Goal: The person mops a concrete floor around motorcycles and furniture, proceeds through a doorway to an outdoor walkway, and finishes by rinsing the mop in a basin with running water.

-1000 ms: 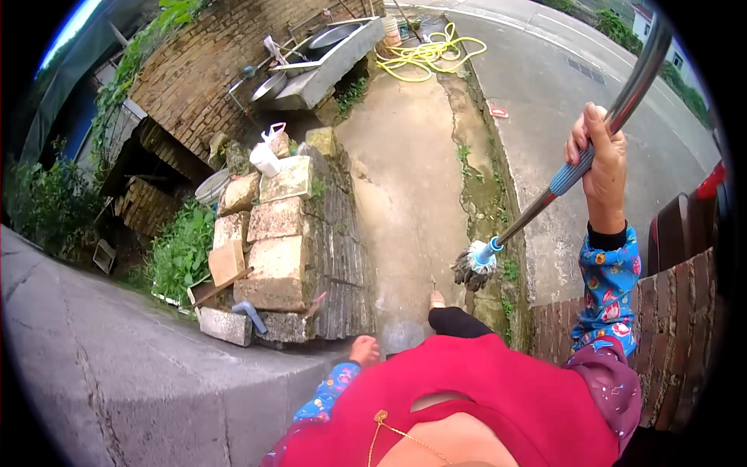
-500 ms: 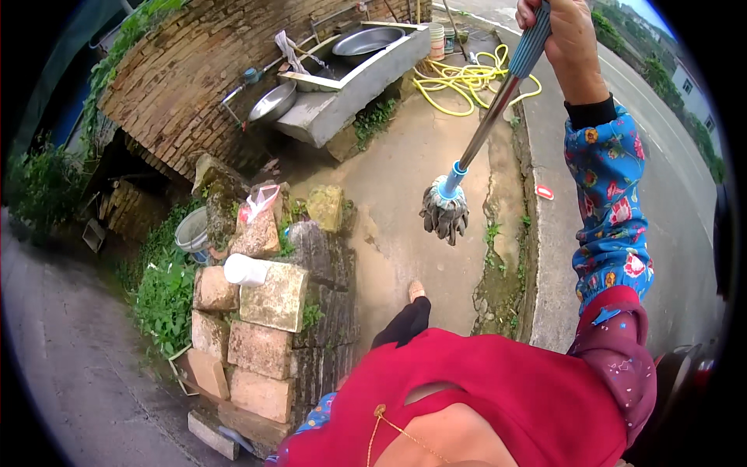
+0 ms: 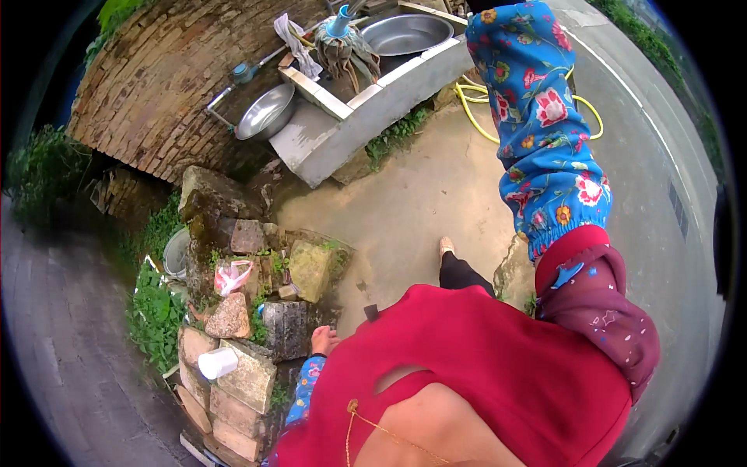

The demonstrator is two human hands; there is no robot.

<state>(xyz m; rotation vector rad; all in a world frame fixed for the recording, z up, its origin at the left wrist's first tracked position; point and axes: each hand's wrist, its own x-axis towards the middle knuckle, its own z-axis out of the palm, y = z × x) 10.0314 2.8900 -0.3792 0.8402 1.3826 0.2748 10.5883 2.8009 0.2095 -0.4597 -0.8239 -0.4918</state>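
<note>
A mop head (image 3: 346, 56) with grey, wet-looking strands and a blue collar (image 3: 340, 23) hangs over the concrete sink (image 3: 389, 97), between its wall and the metal basin. Its handle runs out of the picture at the top. My right arm, in a blue flowered sleeve (image 3: 548, 117), reaches up and forward. The right hand lies beyond the upper edge, so its grip is hidden. Low at my left side, my left hand (image 3: 324, 341) hangs with loosely bent fingers and nothing visible in it, beside the stacked stone blocks (image 3: 288, 327).
A large metal basin (image 3: 406, 35) rests on the sink; another basin (image 3: 266, 111) stands at its left end. A cloth (image 3: 297, 47) hangs by the pipe. Yellow hose (image 3: 476, 109) lies on the ground. A white cup (image 3: 218, 363) and pink-white plastic bag (image 3: 232, 276) sit on the stones.
The mop has swung left and forward, from above the walkway to over the sink. My right hand has left the picture at the top. My left hand has come into view, and the sink is closer.
</note>
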